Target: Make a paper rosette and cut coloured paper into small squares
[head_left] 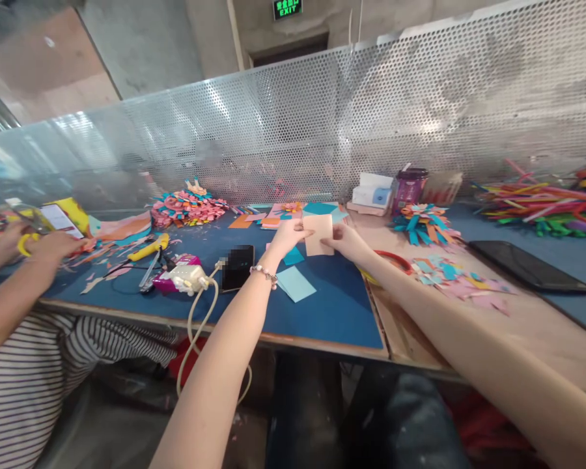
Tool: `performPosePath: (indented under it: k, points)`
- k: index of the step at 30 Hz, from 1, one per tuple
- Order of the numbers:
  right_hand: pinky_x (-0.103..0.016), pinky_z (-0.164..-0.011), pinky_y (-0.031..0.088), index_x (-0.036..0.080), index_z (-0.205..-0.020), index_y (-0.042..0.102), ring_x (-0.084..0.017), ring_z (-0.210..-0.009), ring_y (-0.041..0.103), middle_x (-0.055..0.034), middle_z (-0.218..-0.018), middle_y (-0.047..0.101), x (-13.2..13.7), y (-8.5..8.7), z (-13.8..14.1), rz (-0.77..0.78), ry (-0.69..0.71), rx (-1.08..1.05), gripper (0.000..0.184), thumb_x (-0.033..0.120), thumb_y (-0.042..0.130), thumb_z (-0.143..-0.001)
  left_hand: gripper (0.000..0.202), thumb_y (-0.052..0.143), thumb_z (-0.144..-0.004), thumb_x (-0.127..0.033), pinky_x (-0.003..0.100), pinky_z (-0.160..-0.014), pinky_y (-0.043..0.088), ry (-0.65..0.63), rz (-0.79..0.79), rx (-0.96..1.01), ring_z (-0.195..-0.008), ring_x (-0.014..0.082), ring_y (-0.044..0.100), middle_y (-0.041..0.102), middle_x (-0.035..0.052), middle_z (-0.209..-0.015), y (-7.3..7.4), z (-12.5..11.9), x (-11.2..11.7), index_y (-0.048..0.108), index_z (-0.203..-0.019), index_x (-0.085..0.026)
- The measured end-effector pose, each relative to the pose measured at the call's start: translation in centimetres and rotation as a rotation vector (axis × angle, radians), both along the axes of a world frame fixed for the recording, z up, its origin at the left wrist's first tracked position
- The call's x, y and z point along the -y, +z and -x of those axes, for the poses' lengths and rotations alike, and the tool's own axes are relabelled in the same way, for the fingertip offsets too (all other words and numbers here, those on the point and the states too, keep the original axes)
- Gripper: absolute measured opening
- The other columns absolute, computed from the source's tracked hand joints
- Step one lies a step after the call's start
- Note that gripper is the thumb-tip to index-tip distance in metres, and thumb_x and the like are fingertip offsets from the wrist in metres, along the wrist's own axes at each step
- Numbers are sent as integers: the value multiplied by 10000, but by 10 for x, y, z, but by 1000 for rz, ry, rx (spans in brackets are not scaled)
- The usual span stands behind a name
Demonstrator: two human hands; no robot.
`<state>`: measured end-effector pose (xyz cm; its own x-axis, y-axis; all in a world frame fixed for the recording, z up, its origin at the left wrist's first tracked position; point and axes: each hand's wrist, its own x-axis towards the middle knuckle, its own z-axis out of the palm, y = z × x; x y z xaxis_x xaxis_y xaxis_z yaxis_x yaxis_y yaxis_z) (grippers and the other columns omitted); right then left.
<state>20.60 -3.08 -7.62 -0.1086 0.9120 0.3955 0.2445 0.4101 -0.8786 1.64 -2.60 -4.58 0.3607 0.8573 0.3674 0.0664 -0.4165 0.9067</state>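
Between my two hands a square of peach-coloured paper [318,236] is held up above the blue table mat. My left hand [290,237] pinches its left edge, thumb toward me. At the other edge, the fingers of my right hand [349,242] are closed on the same paper. Just below it on the mat lie a light blue paper square [297,284] and a partly covered brighter blue sheet [293,254]. Behind my hands, a stack of coloured paper with a teal sheet [321,208] on top is partly hidden.
At left, a co-worker's hands [53,247] hold yellow-handled scissors [27,245]. A glue gun [149,249], a power strip [180,276] with a cord and a dark phone [238,267] lie left of my arm. Paper scraps [461,280] and a black tablet-like object [527,266] are at right.
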Motion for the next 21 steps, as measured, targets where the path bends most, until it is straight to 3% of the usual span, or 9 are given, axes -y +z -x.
performPosePath:
  k: [9,21]
  points:
    - [-370,-824,534,148,-980,629,-210,-884,671,-83,-976,720,8,0,0,10,107,-33,256,181,672,-730,377,740,-690,-360,371,-760,551,-4,-11,21,-802,210,677,706,136,-950,-1,0,2,675,-957,-103]
    - [-326,-765,541,130,-981,637,-200,-844,673,-80,-963,721,10,-1,-2,13,72,-3,253,173,645,-731,408,753,-671,-400,388,-776,557,-15,2,-1,-767,207,687,716,123,-909,-1,3,2,683,-942,-103]
